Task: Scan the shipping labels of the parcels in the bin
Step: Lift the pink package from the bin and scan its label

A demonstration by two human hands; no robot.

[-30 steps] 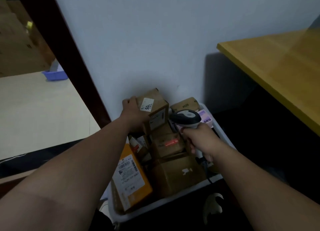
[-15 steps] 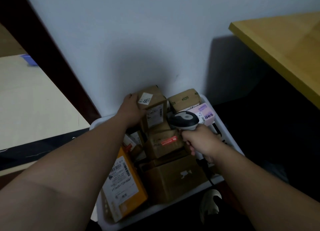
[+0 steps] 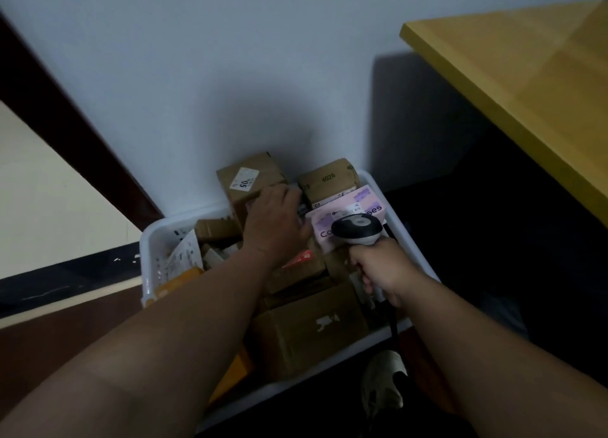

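Between the two hands, inside the white bin (image 3: 149,250), lie the stacked parcels. Left hand (image 3: 274,222) lies palm-down with fingers spread across the front face of a tall brown box (image 3: 250,177); the fingers lie loose on it and whether they clamp the box cannot be told. That box stands at the far wall of the bin, just beyond the hand, and carries a small white sticker (image 3: 244,178) on its upper face, marked "05".

Right hand (image 3: 385,271) is closed tight around the grip of a handheld barcode scanner (image 3: 358,228), whose dark head with pale top points away from the person. Directly beyond and under the scanner head sits a pink printed box (image 3: 348,212), partly covered by the head. Behind that box, touching the far rim, rests a brown taped parcel (image 3: 329,177) marked "4020".

Nearer the person than both hands lies a large plain carton (image 3: 312,332) against the near rim. A red tag (image 3: 301,259) shows on a parcel just beneath the left wrist. Left of the left forearm, a white label sheet (image 3: 184,256) and an orange mailer (image 3: 179,281) stand on edge, the mailer largely hidden by the arm.

Outside the bin, to the right of the right hand, a yellow wooden tabletop (image 3: 513,75) overhangs. A pale shoe (image 3: 383,385) shows below the near rim.
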